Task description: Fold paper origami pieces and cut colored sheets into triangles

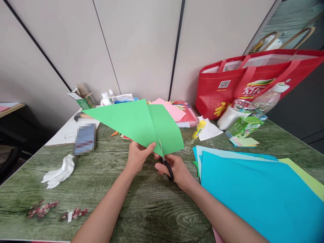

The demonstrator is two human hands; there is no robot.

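A large sheet of green paper (131, 119) is held up above the table, with a crease or cut line running down its middle. My left hand (139, 155) pinches its lower edge, thumb on top. My right hand (177, 168) is closed around the black handles of a pair of scissors (168, 170). The scissor blades point up and away from me, at the paper's lower edge, with one blade lying over the green surface. Part of the fingers of both hands is hidden behind the paper and the handles.
Blue paper sheets (253, 189) lie at the right. Behind them are a green carton (245, 126), a white cup (229, 116) and a red bag (215, 91). A yellow glue stick (199, 129) stands beyond my hands. A crumpled tissue (59, 171) lies at left; pink paper (172, 109) lies at the back.
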